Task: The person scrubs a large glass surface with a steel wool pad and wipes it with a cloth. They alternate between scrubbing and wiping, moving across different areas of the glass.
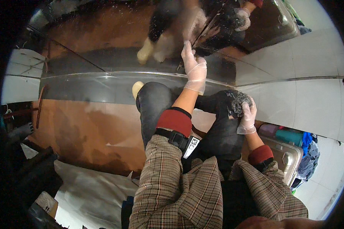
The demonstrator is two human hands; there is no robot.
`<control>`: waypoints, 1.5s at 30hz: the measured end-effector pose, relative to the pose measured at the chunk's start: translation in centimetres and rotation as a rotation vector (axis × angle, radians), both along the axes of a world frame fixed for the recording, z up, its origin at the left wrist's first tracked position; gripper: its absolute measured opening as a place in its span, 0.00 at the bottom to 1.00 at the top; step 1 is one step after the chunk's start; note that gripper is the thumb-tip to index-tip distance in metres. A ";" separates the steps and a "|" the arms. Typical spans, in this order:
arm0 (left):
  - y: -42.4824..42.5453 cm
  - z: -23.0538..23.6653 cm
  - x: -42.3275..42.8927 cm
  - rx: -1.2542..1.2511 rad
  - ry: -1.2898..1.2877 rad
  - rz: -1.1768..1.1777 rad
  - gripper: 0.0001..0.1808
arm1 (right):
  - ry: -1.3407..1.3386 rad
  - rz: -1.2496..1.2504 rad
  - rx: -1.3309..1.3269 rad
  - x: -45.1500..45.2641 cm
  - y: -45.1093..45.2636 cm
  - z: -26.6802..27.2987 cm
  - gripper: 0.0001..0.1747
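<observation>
My left hand point(195, 67), in a thin clear glove, reaches forward to a large mirror point(103, 37). Its fingers are stretched out, their tips at the glass, and nothing is seen in it. Beside the fingers, a dark slanting line point(202, 34) like a crack runs down the mirror. My right hand point(248, 117), gloved the same way, grips a grey steel wool scrubber point(240, 103) over my right knee. The mirror reflects both hands and the scrubber, with water spots on its upper part. The lower rim point(160, 73) of the mirror meets a dark grey border.
Brown flooring point(103, 128) lies to my left, with a pale sheet point(89, 191) nearer me. A metallic case point(286, 160) stands at my right, near a teal rolled item point(288, 136) and bundled clothes point(308, 160). White tiles point(295, 103) line the right wall.
</observation>
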State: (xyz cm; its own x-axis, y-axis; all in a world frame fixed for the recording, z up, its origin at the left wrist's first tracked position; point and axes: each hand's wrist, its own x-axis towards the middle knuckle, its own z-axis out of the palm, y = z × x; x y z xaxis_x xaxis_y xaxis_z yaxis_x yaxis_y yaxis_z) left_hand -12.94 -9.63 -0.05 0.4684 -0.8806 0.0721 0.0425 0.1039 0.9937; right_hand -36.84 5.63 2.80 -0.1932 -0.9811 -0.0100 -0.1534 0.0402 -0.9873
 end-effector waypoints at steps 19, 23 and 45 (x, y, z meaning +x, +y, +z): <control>-0.1 1.0 -0.7 -0.028 0.365 0.059 0.48 | 0.012 0.047 0.017 -0.8 -0.1 -0.1 0.29; 0.0 0.5 -1.0 -0.027 0.142 0.065 0.46 | 0.081 0.019 -0.009 -0.6 -0.3 -0.1 0.25; -1.3 0.3 1.2 0.038 0.473 0.143 0.20 | -0.031 0.050 0.069 0.5 -0.6 1.2 0.20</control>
